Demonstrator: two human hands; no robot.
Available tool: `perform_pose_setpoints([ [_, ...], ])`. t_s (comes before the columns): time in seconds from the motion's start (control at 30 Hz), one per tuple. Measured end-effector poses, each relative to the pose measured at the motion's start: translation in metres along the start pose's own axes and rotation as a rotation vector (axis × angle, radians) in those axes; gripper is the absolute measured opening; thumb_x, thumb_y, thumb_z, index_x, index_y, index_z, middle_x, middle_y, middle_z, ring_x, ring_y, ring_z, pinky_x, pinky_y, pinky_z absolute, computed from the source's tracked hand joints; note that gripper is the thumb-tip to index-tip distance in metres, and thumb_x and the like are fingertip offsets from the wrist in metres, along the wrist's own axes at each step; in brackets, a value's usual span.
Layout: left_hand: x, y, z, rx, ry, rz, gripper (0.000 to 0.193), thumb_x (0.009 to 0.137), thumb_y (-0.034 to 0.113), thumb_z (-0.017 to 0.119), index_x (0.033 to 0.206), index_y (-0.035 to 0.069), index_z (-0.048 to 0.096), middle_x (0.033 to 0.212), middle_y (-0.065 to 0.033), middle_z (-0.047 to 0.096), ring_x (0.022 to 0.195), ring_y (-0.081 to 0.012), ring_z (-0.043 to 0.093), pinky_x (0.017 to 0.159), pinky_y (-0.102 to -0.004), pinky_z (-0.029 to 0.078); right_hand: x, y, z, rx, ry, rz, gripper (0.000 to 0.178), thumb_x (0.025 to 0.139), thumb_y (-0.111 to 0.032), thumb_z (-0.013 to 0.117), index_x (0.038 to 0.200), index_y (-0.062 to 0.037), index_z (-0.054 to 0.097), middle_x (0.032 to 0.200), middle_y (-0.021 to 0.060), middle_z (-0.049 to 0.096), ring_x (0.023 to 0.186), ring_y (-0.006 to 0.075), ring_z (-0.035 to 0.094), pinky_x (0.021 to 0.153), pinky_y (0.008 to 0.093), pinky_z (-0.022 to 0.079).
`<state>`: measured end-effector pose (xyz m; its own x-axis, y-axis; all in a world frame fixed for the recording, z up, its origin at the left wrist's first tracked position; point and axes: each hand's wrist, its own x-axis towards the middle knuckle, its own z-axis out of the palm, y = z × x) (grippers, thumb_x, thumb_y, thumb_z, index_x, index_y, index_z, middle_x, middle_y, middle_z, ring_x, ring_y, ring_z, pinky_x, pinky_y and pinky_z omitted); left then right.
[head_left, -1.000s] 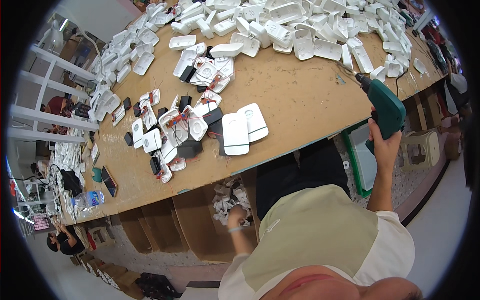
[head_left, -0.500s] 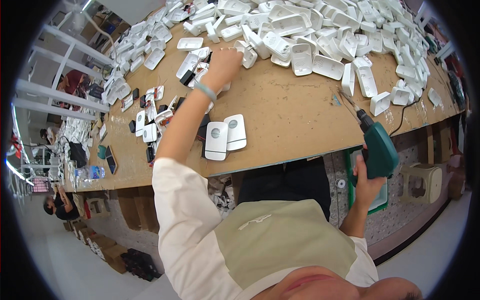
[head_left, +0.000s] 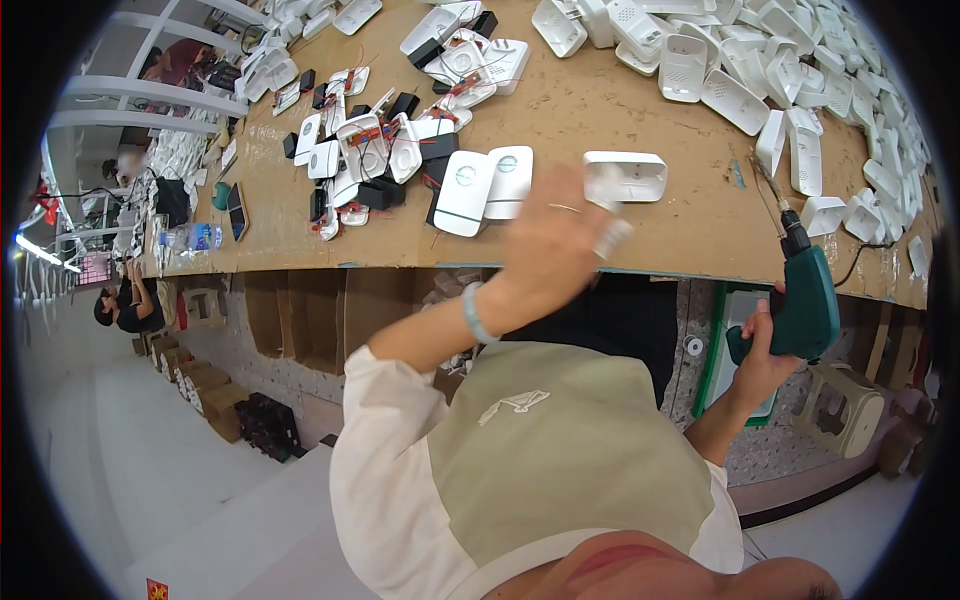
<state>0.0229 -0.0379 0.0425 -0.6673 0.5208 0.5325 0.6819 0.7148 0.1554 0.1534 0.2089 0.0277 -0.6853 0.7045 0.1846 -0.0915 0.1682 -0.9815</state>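
My left hand [head_left: 548, 238] is blurred by motion over the table's near edge. Its fingers overlap the left end of an open white plastic casing [head_left: 643, 182] lying on the board. Smeared white patches show at the fingertips, and I cannot make out whether they belong to the fingers or to something held. At the right, my right hand [head_left: 762, 362] grips a dark green pistol-shaped soldering gun [head_left: 808, 302], its thin tip pointing up toward the far side. Left of my left hand lie two white rounded covers [head_left: 464, 195], each with a round grey mark.
A big heap of white casings [head_left: 760, 60] covers the far right. Casings with red wires [head_left: 365, 145] and black blocks crowd the left middle. A phone [head_left: 238, 212] lies at the far left. A stool [head_left: 840, 410] stands below the right edge. Another person [head_left: 135, 305] sits at the left.
My left hand has come back from the far heap toward my body. An open white casing now lies beside it on the board. The view has shifted; my right hand still holds the soldering gun.
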Motion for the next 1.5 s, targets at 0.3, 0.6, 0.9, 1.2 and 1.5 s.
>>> perform_pose_setpoints([
  [0.3,-0.053,-0.086,-0.037,-0.08,0.027,-0.466,0.063,0.083,0.021,0.077,0.129,-0.013,0.05,0.119,-0.0286,0.055,0.104,-0.0427,0.052,0.094,-0.0487,0.044,-0.007,-0.012,0.01,-0.016,-0.054,-0.016,0.032,0.089,0.005,0.064,0.121,0.0044,0.059,0.113,0.0113,0.067,0.059,0.0078,0.049,0.053,0.0243,0.041],
  [0.6,-0.059,-0.089,-0.028,0.21,0.035,-0.402,0.062,0.085,0.008,0.066,0.133,-0.02,0.037,0.13,-0.0366,0.041,0.109,-0.0491,0.045,0.097,-0.056,0.04,-0.019,-0.019,0.02,-0.011,-0.075,-0.009,0.031,0.09,0.004,0.063,0.121,0.0036,0.059,0.112,0.0112,0.067,0.058,0.0075,0.048,0.053,0.0238,0.041],
  [0.9,-0.011,-0.099,-0.027,-1.53,0.255,-0.96,0.033,0.108,0.014,0.032,0.136,0.001,0.043,0.11,-0.017,0.066,0.091,-0.0247,0.07,0.075,-0.0367,0.062,-0.024,-0.019,0.015,-0.004,-0.052,0.008,0.033,0.089,0.004,0.064,0.121,0.0035,0.059,0.112,0.0103,0.067,0.058,0.0076,0.048,0.053,0.0242,0.041],
  [1.2,-0.022,-0.082,-0.015,-0.13,0.099,-0.482,0.045,0.078,-0.006,0.06,0.123,-0.004,0.06,0.113,-0.0236,0.063,0.094,-0.0391,0.063,0.079,-0.0466,0.051,-0.024,-0.012,0.01,0.03,-0.051,0.039,0.037,0.087,0.007,0.065,0.124,0.0036,0.057,0.114,0.0125,0.067,0.058,0.0077,0.051,0.052,0.0232,0.042],
  [1.5,-0.04,-0.081,-0.04,-0.073,-0.238,0.125,0.044,0.079,0.025,0.079,0.119,0.008,0.069,0.114,-0.005,0.069,0.106,-0.0262,0.058,0.092,-0.0397,0.042,-0.026,-0.011,0.013,0.043,-0.069,0.055,0.041,0.086,0.008,0.067,0.126,0.0028,0.057,0.114,0.0129,0.068,0.058,0.0073,0.052,0.05,0.0219,0.042],
])
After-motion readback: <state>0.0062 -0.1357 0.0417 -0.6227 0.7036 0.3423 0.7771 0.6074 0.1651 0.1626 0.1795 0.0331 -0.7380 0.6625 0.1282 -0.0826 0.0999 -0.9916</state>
